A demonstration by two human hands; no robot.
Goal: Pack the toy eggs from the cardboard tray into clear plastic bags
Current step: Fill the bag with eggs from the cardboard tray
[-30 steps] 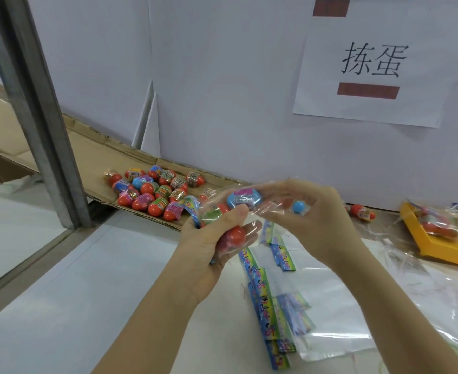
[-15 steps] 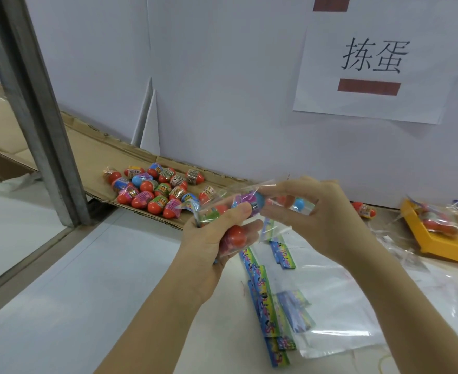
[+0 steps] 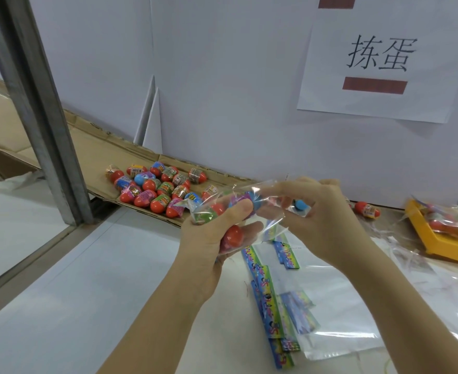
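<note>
Seen from a head-worn camera, two bare hands meet above a white tabletop (image 3: pixel 60 306). The left hand (image 3: pixel 209 238) is curled closed around a crinkled clear plastic bag (image 3: pixel 252 209) holding several small toy eggs; a red egg (image 3: pixel 233 234) shows between its thumb and fingers, with green and purple wrapped eggs above it. The right hand (image 3: pixel 322 211) pinches the bag's open end, fingers closed on the film, and a small blue egg (image 3: pixel 302 205) shows within the curl of those fingers; whether it sits inside the bag cannot be told. Behind the hands, a flat brown cardboard tray (image 3: pixel 87 147) lies against a white wall and carries a loose cluster of colourfully wrapped red and blue toy eggs (image 3: pixel 157 187). One stray red egg (image 3: pixel 367 209) rests on the table near the wall. To the far right, a yellow plastic tray (image 3: pixel 444 247) holds filled bags. Empty clear bags with colourful printed header strips (image 3: pixel 271 306) lie flat on the table below the hands. A white paper sign (image 3: pixel 379 60) hangs on the wall, and a grey metal post (image 3: pixel 39 109) stands at left.
</note>
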